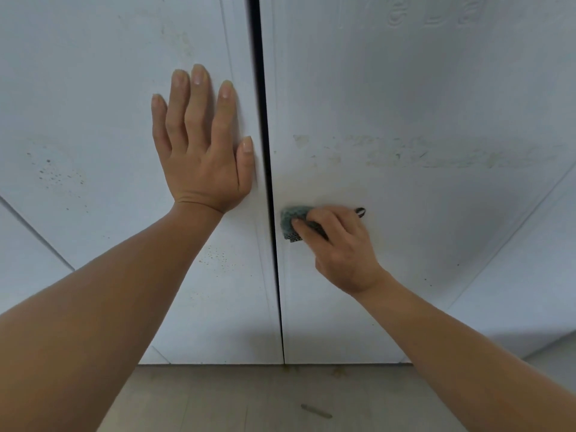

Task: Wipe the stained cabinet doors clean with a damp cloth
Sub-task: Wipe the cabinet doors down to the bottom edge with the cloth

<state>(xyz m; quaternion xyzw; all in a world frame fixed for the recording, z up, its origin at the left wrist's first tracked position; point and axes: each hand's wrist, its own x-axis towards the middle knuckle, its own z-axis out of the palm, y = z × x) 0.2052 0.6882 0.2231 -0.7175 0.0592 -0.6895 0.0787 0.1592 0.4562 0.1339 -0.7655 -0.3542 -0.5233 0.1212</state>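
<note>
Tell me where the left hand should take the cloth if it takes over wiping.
Probably the cloth by its free end, which sticks out left of the right hand, next to the door gap. Come from the left, pinching top and bottom edges: the right hand covers the rest and presses it flat on the right door.

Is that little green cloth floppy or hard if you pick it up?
Probably floppy: the cloth bunches into a wad under the right hand, so it would likely droop if lifted. It looks light, since curled fingers alone hold it against the door. Its dotted weave probably grips rather than slips.
</note>
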